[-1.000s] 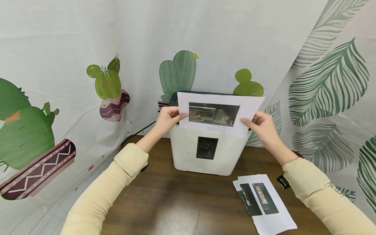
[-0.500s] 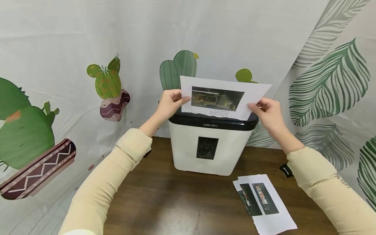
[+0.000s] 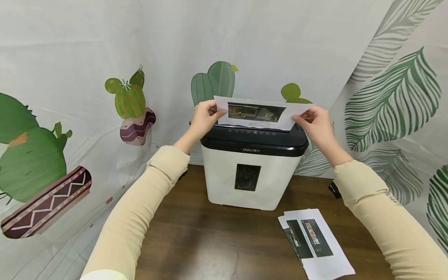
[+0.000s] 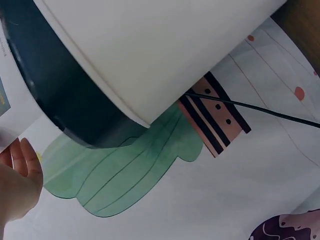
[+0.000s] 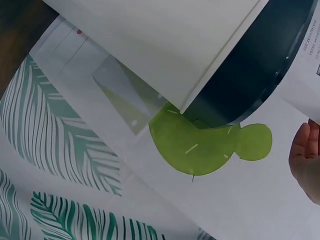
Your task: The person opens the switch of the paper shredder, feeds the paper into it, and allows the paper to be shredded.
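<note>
A white printed sheet of paper [image 3: 257, 125] with a dark picture is held by its two side edges above the top of a paper shredder [image 3: 220, 175]. My left hand [image 3: 205, 118] pinches the sheet's left edge between thumb and fingers. At the right edge, my right hand [image 3: 315, 123] does the same. The sheet's lower edge looks uneven and hangs over the shredder's black lid [image 3: 227, 142]; whether it touches the slot I cannot tell. Each wrist view shows only part of a hand, with a corner of the paper [image 5: 306, 75] at the frame's side.
Several printed sheets [image 3: 336, 249] lie in a loose pile on the brown wooden table [image 3: 210, 241], right of the shredder. A black cable [image 4: 270, 114] runs out behind the shredder. A white curtain [image 3: 168, 46] with cactus and leaf prints hangs close behind.
Both hands have raised the sheet from in front of the shredder to above its lid, then moved it back and tipped it, uncovering the lid's front. The pile has not moved.
</note>
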`<move>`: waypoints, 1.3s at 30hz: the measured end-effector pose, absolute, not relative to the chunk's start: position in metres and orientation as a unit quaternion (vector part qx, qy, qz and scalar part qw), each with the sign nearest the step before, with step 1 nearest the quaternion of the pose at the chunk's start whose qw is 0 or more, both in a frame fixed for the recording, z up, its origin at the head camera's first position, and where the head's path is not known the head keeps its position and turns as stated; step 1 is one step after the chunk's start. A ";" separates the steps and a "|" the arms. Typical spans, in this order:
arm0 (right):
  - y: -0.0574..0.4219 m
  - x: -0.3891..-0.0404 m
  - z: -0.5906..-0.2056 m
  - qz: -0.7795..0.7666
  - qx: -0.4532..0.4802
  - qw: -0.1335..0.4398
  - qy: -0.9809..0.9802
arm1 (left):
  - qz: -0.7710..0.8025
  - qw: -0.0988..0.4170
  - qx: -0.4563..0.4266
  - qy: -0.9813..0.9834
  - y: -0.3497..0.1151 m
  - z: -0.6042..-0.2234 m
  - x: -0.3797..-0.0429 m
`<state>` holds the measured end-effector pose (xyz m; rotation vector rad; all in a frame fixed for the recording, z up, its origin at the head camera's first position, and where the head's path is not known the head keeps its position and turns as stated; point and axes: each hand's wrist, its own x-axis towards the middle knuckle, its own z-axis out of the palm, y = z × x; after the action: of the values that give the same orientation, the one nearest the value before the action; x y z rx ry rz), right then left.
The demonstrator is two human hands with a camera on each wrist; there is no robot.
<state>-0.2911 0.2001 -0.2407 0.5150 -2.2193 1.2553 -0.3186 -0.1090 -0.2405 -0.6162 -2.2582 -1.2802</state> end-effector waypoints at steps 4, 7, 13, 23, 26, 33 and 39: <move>0.202 -0.295 -0.243 0.438 0.180 0.258 -0.842 | -0.447 0.249 -0.221 -0.830 -0.108 -0.245 -0.323; 0.201 -0.296 -0.244 0.419 0.172 0.247 -0.857 | -0.436 0.252 -0.220 -0.835 -0.108 -0.248 -0.325; 0.200 -0.296 -0.247 0.389 0.164 0.236 -0.875 | -0.425 0.249 -0.220 -0.842 -0.112 -0.254 -0.325; 0.197 -0.297 -0.252 0.381 0.157 0.241 -0.879 | -0.484 0.238 -0.230 -0.810 -0.112 -0.258 -0.326; 0.195 -0.297 -0.252 0.381 0.162 0.246 -0.876 | -0.490 0.260 -0.235 -0.798 -0.112 -0.258 -0.327; 0.189 -0.299 -0.254 0.426 0.156 0.290 -0.842 | -0.484 0.279 -0.228 -0.797 -0.110 -0.259 -0.330; 0.186 -0.298 -0.258 0.420 0.148 0.308 -0.841 | -0.480 0.270 -0.208 -0.808 -0.112 -0.265 -0.332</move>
<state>-0.2977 0.1864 -0.2580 0.3908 -2.2237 1.1108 -0.3318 -0.1120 -0.2654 -0.5613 -2.1778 -1.2926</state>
